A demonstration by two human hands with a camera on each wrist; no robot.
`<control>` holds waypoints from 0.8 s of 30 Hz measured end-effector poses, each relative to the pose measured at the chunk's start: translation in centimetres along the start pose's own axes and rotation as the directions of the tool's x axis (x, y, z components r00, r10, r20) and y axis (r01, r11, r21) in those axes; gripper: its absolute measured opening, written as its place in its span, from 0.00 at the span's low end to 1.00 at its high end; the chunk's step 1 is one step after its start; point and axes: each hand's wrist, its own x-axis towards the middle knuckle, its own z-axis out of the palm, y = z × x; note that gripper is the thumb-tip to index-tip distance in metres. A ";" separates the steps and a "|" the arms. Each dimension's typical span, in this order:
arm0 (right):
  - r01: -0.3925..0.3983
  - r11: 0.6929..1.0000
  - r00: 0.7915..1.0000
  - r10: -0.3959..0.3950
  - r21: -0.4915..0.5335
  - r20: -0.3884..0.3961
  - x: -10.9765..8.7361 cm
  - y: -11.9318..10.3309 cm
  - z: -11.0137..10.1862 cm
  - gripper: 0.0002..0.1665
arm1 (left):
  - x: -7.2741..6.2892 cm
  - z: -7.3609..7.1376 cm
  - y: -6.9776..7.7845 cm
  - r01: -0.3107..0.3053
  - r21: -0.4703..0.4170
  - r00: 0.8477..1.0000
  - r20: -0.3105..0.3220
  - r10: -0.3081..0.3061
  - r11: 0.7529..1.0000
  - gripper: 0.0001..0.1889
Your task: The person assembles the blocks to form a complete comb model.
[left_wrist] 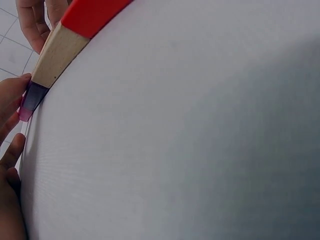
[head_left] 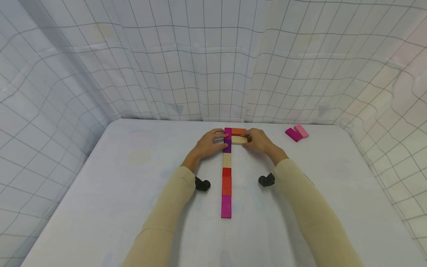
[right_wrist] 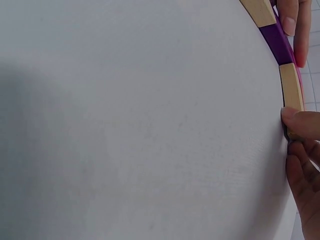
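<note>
A straight column of blocks lies on the white table, with the magenta block [head_left: 228,132] at its far end and the purple block [head_left: 227,146] just nearer. My left hand [head_left: 207,144] rests against these two from the left, fingertips at the magenta one and thumb at the purple one. To their right, a plain wooden block [head_left: 237,140] lies crosswise beside an orange block [head_left: 238,131]. My right hand [head_left: 258,141] pinches the wooden block's right end, its thumb on the near side in the right wrist view; its fingertips are partly hidden.
Toward me the column continues with another wooden block [head_left: 227,160], red-orange blocks [head_left: 226,185] and a magenta block [head_left: 226,206]. Two loose blocks, dark magenta [head_left: 293,135] and pink [head_left: 301,131], lie at the back right. Grid-patterned white curtains [head_left: 220,74] surround the table.
</note>
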 end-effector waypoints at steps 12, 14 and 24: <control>-0.016 0.999 1.000 0.017 0.028 -0.025 -0.4 0.0 0.1 0.22 | -0.2 -0.1 0.4 0.011 -0.004 1.000 0.002 -0.010 1.000 0.27; -0.014 1.000 1.000 0.015 0.027 -0.023 -0.4 0.0 0.1 0.22 | -0.2 -0.1 0.5 0.013 -0.007 1.000 0.003 -0.013 1.000 0.27; -0.016 0.999 1.000 0.016 0.047 0.001 -0.7 -0.1 -0.7 0.23 | -0.1 0.0 0.3 -0.001 -0.011 1.000 0.002 0.001 1.000 0.27</control>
